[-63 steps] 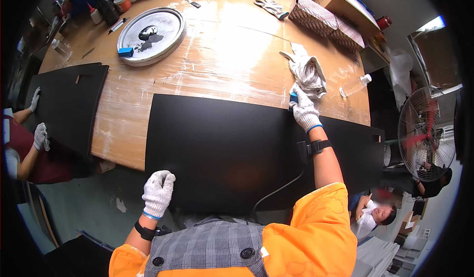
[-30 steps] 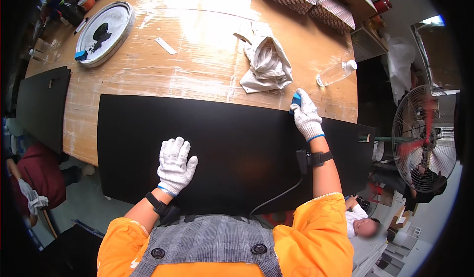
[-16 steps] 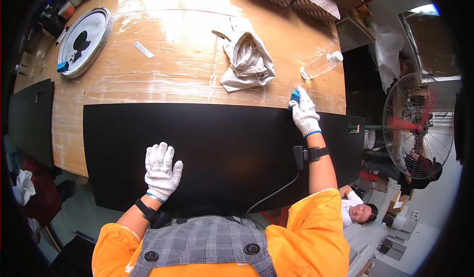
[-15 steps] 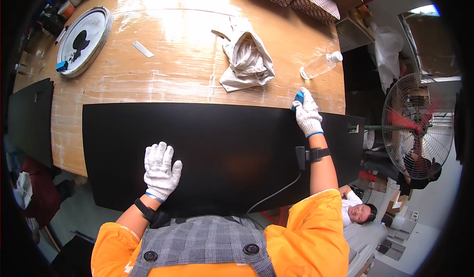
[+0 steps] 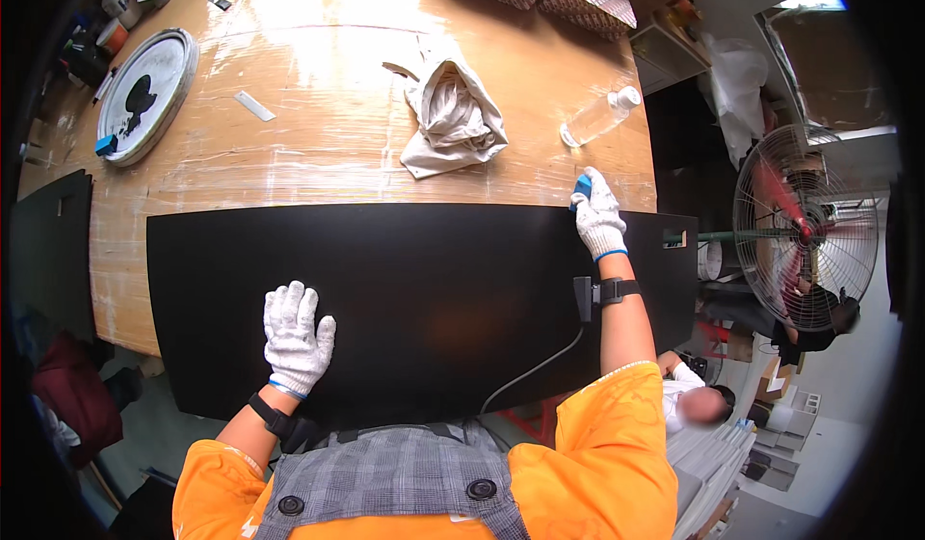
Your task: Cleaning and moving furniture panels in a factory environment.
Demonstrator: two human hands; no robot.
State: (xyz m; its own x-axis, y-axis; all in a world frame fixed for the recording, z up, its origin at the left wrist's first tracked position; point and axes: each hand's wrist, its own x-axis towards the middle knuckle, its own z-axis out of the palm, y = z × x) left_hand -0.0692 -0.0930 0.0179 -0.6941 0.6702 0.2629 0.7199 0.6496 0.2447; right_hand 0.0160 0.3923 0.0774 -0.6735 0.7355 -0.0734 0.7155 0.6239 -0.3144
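A long black board [image 5: 434, 299] lies across the near edge of the table, with a small rectangular cutout near its right end. My left hand [image 5: 297, 340], in a white knit glove, rests flat on its left part, fingers stretched out. At the board's far edge, toward the right, my gloved right hand [image 5: 599, 216] is closed around a small blue block [image 5: 581, 189]. Beyond that hand lies a clear bottle [image 5: 599, 118] with a white cap. A crumpled beige cloth [image 5: 453, 121] sits farther to the left.
A round white lid [image 5: 173, 106] with black paint and another blue block [image 5: 106, 144] is at the far left. A thin pale strip [image 5: 255, 106] lies nearby. Patterned boxes [image 5: 588, 0] stand at the back. A fan [image 5: 807, 227] and a person [image 5: 689, 395] are to the right.
The whole view has shifted slightly. Against the board, my right hand has slid a little to the right along the far edge with the blue block. My left hand keeps its place.
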